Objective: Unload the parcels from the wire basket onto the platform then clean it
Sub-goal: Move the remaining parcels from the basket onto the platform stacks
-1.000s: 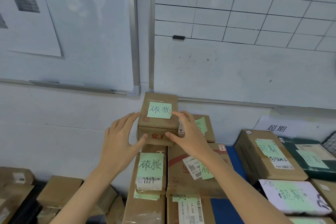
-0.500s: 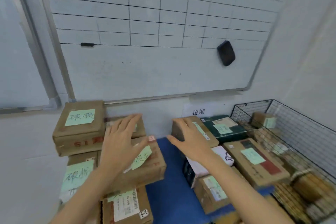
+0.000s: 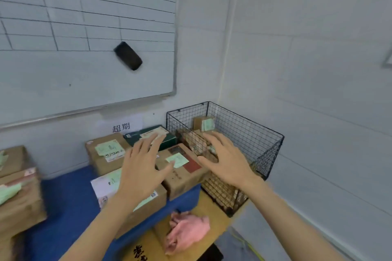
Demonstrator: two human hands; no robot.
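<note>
Fingers spread, our empty left hand [image 3: 140, 171] and right hand [image 3: 227, 161] hover at the wire basket [image 3: 252, 133]; its mesh may snag parcels [image 3: 203, 124].

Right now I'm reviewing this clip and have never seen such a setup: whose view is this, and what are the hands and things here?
No machine here: a person works bare-handed, filmed by one camera worn on their head, looking forward and down. The left hand and right hand are open, fingers spread, holding nothing. Brown cardboard parcels with green notes lie on the blue platform. At the right stands the black wire basket with a small brown parcel inside. A crumpled pink cloth lies nearer the camera.
</note>
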